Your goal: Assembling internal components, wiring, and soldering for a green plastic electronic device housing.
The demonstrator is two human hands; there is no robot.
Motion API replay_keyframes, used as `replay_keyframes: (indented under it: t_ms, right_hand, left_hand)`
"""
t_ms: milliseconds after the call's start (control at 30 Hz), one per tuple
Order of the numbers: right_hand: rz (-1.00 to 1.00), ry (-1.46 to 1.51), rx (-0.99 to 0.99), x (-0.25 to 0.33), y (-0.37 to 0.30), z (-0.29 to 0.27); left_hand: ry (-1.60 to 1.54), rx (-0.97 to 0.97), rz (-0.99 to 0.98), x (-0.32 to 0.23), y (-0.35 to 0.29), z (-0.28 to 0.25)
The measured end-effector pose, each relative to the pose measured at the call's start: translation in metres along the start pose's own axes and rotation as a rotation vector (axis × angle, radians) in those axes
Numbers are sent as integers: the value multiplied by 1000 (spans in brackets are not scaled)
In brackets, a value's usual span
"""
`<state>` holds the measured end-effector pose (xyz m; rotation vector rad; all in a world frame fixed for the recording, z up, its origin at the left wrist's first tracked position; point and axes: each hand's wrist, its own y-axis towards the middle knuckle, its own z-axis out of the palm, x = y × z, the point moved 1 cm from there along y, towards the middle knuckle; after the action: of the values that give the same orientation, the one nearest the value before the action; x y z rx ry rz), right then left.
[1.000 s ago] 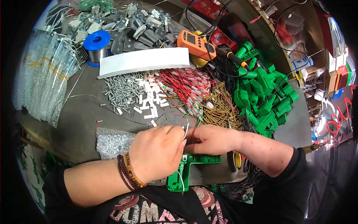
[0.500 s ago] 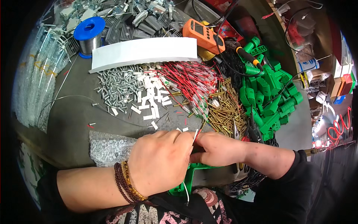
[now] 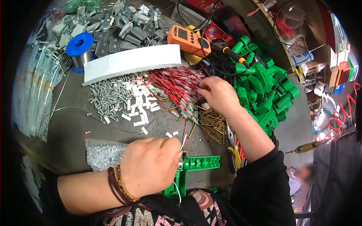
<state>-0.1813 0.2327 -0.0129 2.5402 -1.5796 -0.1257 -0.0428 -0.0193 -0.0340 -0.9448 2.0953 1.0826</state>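
My left hand (image 3: 151, 162) is closed over the near middle of the table, thumb and fingers pinching a thin white wire (image 3: 183, 144). Its white tail hangs below the hand. Thin red and dark leads rise beside the fingertips. Under and beside that hand lies a green plastic housing (image 3: 201, 162) with a ribbed, handle-like arm, partly covered by it. My right hand (image 3: 221, 96) is at the right end of a heap of red wires with clear sleeves (image 3: 171, 84), its fingers curled together there. What sits between those fingertips is hidden.
Brass pins (image 3: 213, 128), screws (image 3: 109, 96) and white tabs (image 3: 139, 109) lie in heaps. Green housings (image 3: 264, 90) pile at right, near a soldering iron (image 3: 234, 55) and pliers (image 3: 236, 156). Behind are an orange meter (image 3: 188, 40), white strip (image 3: 132, 62) and solder spool (image 3: 80, 52). Bubble wrap (image 3: 103, 154) lies left.
My right hand has left my left hand and moved forward to the red wire heap. My left hand stays on the white wire. More of the green housing now shows. The view has shifted slightly.
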Motion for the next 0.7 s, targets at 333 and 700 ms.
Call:
replay_keyframes:
  t_ms: [333,700]
  right_hand:
    - [144,94,259,12,9,-12]
    - [173,950,99,69,-88,-59]
  left_hand:
    - [5,-2,-51,2,0,-4]
    - [-17,-54,-95,7,-1,-6]
